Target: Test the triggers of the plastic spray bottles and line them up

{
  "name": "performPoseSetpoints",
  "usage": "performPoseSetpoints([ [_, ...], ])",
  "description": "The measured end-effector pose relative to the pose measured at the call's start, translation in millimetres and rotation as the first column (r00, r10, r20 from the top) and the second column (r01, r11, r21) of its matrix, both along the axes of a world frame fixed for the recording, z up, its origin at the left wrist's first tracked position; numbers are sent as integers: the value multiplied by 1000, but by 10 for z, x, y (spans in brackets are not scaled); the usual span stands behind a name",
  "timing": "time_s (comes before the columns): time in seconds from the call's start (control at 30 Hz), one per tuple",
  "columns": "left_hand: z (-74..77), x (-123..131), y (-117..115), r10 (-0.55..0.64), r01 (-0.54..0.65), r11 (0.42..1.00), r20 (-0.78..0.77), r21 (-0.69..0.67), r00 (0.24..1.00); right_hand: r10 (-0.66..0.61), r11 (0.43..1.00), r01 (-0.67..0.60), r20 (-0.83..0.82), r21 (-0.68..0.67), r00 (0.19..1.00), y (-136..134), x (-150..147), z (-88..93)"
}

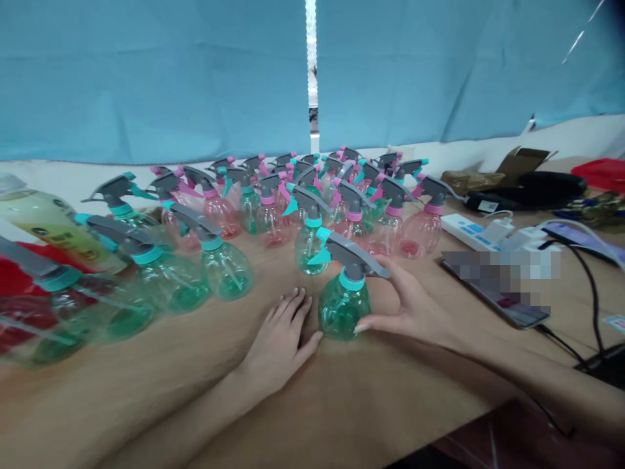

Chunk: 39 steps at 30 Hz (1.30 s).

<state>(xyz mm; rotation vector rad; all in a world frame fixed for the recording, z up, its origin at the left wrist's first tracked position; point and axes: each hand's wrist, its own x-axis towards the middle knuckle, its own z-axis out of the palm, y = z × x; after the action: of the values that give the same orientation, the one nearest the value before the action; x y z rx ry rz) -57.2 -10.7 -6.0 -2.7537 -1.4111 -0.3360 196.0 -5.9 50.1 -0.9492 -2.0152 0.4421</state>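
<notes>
A green spray bottle (344, 306) with a grey and turquoise head stands upright on the brown table (312, 417). My right hand (410, 306) holds it from the right side, the thumb low on its front and the other fingers partly hidden behind it. To its left, my left hand (280, 342) lies on the table with its fingers apart, holding nothing. Just behind the held bottle stands another green spray bottle (311, 244). Pink bottles with pink collars, such as one pink spray bottle (422, 228), stand close together with green ones farther back.
Several green bottles (227, 270) stand at the left, near a large yellowish container (58, 225) and red material. On the right are a phone (495, 293), a white power strip (469, 229), cables and an open cardboard box (522, 166). A blue cloth (195, 78) hangs behind.
</notes>
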Motion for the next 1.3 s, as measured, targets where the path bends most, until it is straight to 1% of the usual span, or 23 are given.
performPoseSetpoints([
  [0.07,5,9,2,-3,3,1000,7,12,1000,-40,999,41,36,-25,999,-76,29,-16],
  [0.17,23,29,-2,-5,5,1000,21,10,1000,-71,997,72,44,-35,997,-124,-6,-33],
  [0.27,44,50,-19,-5,5,1000,14,3,1000,-96,995,96,20,-17,995,-109,-87,-86],
  [0.4,50,64,-54,11,-12,1000,13,11,1000,-165,986,165,-15,-7,986,-51,-194,-197],
  [0.53,39,42,-90,12,-12,1000,26,19,1000,-114,993,115,-80,0,990,-10,-283,-229],
  [0.7,31,-130,-163,-10,8,1000,41,30,999,-100,993,103,-54,50,994,39,-448,-150],
  [0.8,41,-307,-218,4,-6,999,41,38,999,-95,995,95,-53,10,994,103,-624,-99],
  [0.93,55,-527,-263,55,-58,997,46,59,997,-144,987,141,-43,-71,989,241,-920,-61],
  [1.0,52,-603,-272,72,-75,995,52,59,996,-136,987,131,-52,-88,989,326,-1056,-49],
  [1.17,23,-683,-285,78,-83,995,97,49,992,-138,989,133,-71,-71,988,536,-1277,-18],
  [1.3,2,-694,-294,75,-80,995,81,54,994,-153,987,149,-71,-66,986,695,-1372,-20],
])
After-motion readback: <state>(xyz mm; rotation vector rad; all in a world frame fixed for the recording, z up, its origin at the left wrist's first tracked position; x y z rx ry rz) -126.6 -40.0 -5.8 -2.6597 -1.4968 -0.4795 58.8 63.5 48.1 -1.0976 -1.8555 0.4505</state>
